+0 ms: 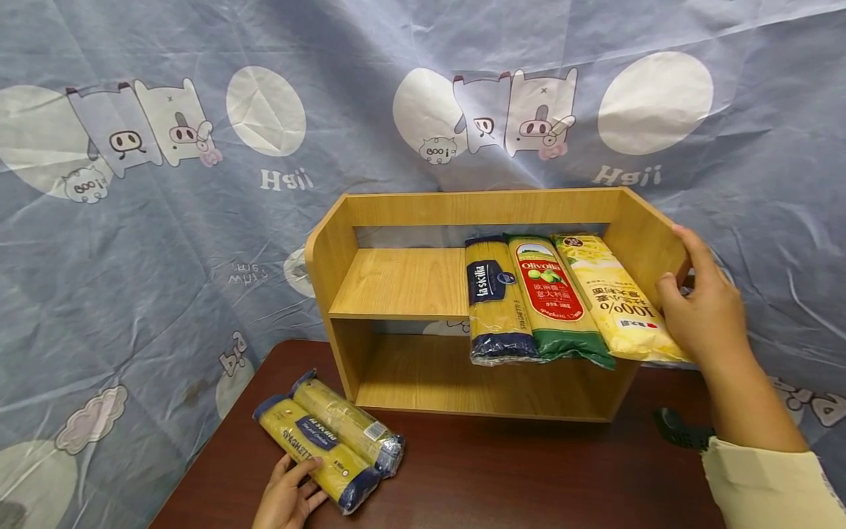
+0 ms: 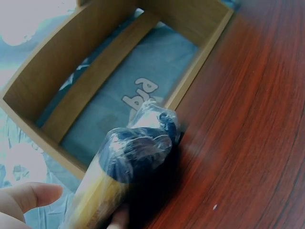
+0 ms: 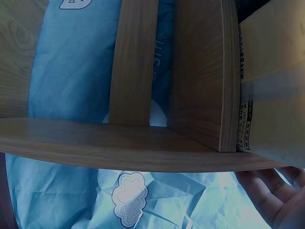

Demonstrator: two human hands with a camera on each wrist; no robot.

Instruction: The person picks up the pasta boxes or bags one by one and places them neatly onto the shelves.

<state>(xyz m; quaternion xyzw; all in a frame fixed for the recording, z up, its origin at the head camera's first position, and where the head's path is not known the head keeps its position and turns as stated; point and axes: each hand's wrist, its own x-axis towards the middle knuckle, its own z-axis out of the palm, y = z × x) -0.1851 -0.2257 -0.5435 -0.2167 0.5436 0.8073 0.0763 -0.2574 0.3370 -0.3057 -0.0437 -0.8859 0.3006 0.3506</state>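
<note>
My left hand (image 1: 288, 494) holds a yellow-and-navy spaghetti pack (image 1: 311, 441) by its near side, thumb over the top. In the left wrist view, the navy-ended wrapper (image 2: 136, 152) lies between thumb and finger. Beside it on the table lies a second spaghetti pack (image 1: 346, 420). My right hand (image 1: 710, 316) grips the right side panel (image 1: 644, 239) of a two-level wooden shelf (image 1: 396, 283), fingers along its outside in the right wrist view. Close to that thumb, on the upper board, is a pale yellow pasta bag (image 1: 611, 290).
On the upper board, a green-and-red Olivoila pasta pack (image 1: 555, 286) and a navy-labelled spaghetti pack (image 1: 499, 308) lie left of the yellow bag, their ends overhanging the front. The shelf stands on a dark red table (image 1: 502, 470). A patterned cloth (image 1: 357, 132) hangs behind.
</note>
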